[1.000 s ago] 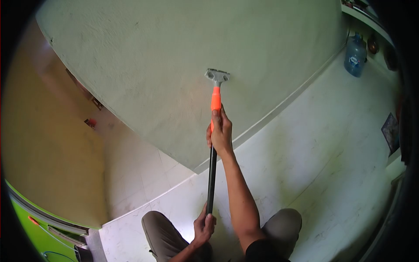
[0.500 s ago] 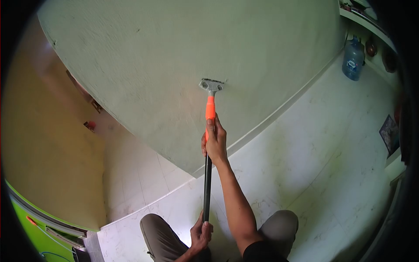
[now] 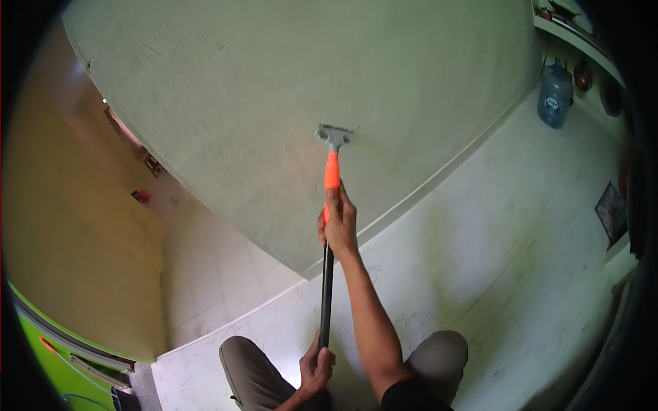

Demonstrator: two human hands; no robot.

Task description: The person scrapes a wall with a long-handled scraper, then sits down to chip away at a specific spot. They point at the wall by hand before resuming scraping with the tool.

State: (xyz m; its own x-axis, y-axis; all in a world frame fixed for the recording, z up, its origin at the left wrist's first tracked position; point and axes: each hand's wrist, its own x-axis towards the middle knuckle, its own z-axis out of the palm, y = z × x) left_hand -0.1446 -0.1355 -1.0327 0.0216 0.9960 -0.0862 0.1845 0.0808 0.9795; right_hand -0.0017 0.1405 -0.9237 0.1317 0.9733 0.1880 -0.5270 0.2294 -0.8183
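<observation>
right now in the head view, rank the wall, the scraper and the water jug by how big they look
1. wall, fills most of the upper frame
2. scraper, long but thin
3. water jug, looks smallest, though it stands farthest from the camera, so its true size is unsure

Blue water jug (image 3: 555, 103) stood upright far right on white tiled floor (image 3: 521, 226), just below shelf (image 3: 572, 33). Dark round item (image 3: 584, 74) seen beside jug; kind not discernible. Dark flat panel (image 3: 610, 212) located at right edge. Yellow wall (image 3: 75, 233) seen at left; small red object (image 3: 142, 196) placed near its foot. Bright green unit (image 3: 51, 370) located near left, partly cropped.
</observation>
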